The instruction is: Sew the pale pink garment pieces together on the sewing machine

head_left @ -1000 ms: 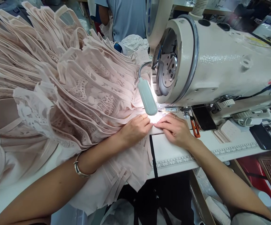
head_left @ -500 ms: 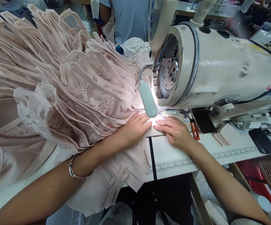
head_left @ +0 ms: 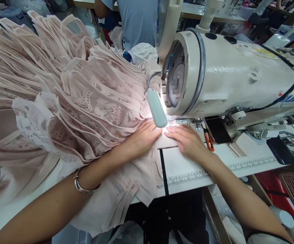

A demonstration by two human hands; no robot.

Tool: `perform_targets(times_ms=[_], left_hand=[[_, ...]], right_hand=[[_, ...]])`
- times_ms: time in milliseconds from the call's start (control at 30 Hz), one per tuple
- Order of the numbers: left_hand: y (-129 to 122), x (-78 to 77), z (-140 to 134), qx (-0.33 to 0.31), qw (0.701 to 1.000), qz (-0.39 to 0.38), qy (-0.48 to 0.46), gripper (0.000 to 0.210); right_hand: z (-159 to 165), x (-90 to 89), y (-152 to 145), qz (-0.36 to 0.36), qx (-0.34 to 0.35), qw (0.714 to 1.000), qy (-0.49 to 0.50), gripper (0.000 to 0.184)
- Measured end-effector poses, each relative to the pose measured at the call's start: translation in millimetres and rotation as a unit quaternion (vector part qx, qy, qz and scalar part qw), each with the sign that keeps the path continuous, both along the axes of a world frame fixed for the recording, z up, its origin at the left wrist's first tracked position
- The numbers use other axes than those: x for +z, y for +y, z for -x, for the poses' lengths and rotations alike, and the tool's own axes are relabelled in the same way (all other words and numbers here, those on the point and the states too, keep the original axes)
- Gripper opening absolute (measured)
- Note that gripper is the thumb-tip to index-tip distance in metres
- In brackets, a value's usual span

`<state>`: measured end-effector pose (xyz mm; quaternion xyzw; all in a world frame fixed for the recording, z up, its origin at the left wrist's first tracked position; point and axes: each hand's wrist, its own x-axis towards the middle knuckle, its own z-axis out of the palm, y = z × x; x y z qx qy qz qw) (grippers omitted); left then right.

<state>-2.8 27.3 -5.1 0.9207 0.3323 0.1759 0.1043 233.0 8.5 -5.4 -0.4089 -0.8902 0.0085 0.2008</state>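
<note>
A pale pink lace garment (head_left: 147, 162) lies under both hands at the sewing machine (head_left: 228, 74). My left hand (head_left: 142, 138) rests on the cloth, its fingers stretched out and the thumb apart, with a silver bangle on the wrist. My right hand (head_left: 187, 140) has its fingers stretched left, fingertips on the cloth close to the left thumb. A light green lamp (head_left: 157, 107) on a bendy neck hangs over the fingertips. It hides the needle area, and bright glare washes out the cloth there.
A big heap of pink lace garments (head_left: 86, 88) covers the left side. Orange-handled snips (head_left: 208, 138), a dark phone (head_left: 218, 129) and fabric pieces (head_left: 240, 145) lie right of my right hand. A ruler strip (head_left: 187, 177) runs along the table's front edge. A person in blue (head_left: 137, 23) is behind.
The view has shifted slightly, so the machine appears further left. The metal disc in its round end was sharp and is now blurred. Both hands stay at the cloth, in nearly the same pose.
</note>
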Motion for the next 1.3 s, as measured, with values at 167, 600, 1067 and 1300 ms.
perform_targets(times_ms=[167,600,1067,1300], left_hand=[[6,0.7,-1,0.004,1.000,0.001,0.001,0.021],[6,7.4,-5,0.070,0.995,0.055,0.033,0.035],[-4,3.2,-17,0.129,0.983,-0.094,0.095,0.021],[3,5.8,-27,0.113,0.982,-0.107,0.103,0.029]], right_hand=[[1,-1.4,2,0.033,-0.020,0.999,-0.023,0.052],[1,-2.1,8,0.079,-0.022,0.993,-0.083,0.066],[3,-0.6,14,0.084,-0.064,0.991,-0.082,0.055],[6,-2.6,21,0.057,-0.106,0.987,-0.102,0.032]])
